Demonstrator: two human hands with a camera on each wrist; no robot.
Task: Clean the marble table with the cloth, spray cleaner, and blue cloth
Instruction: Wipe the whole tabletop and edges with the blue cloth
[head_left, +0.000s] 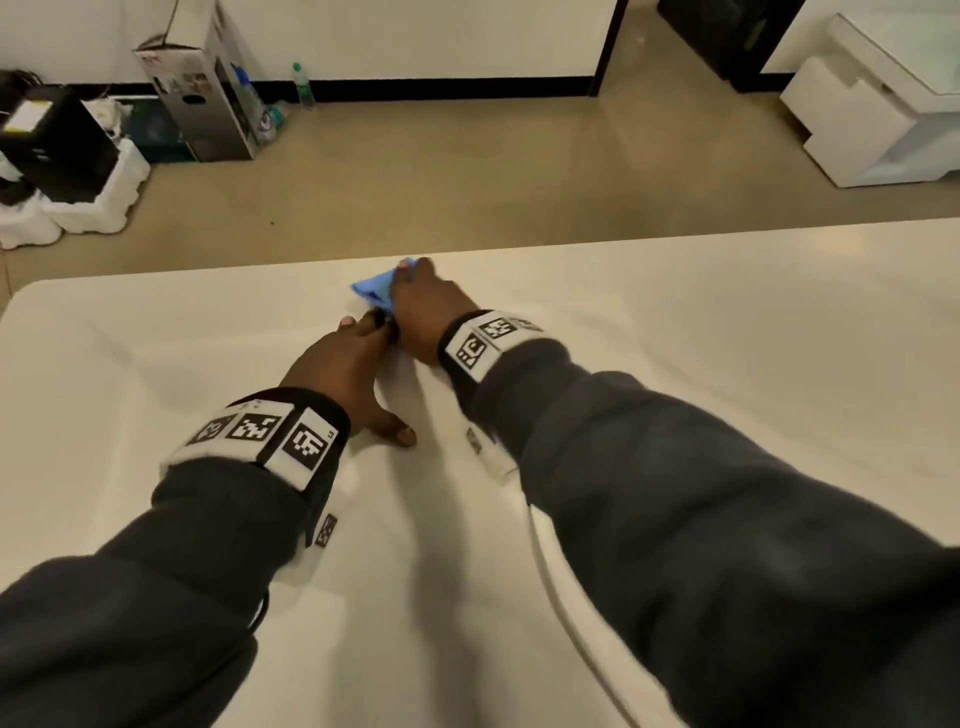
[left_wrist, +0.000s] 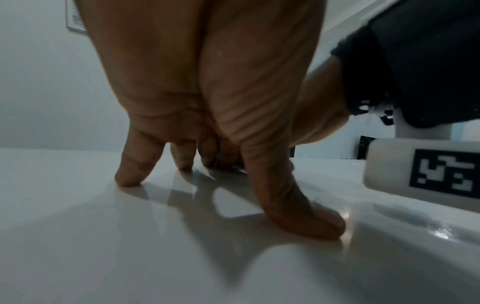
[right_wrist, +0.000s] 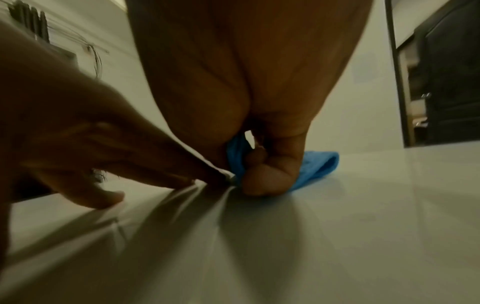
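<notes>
Spanning the whole foreground, the marble table (head_left: 727, 322) bore both hands near its far edge. Left hand (head_left: 340, 371) was planted on splayed fingertips (left_wrist: 130, 176), holding nothing. Right hand (head_left: 423, 306) pinched the bunched blue cloth (head_left: 375, 288) against the tabletop.

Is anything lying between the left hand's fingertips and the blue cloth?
Nothing: in the right wrist view the left hand reaches right up to the blue cloth gripped by the right hand.
</notes>
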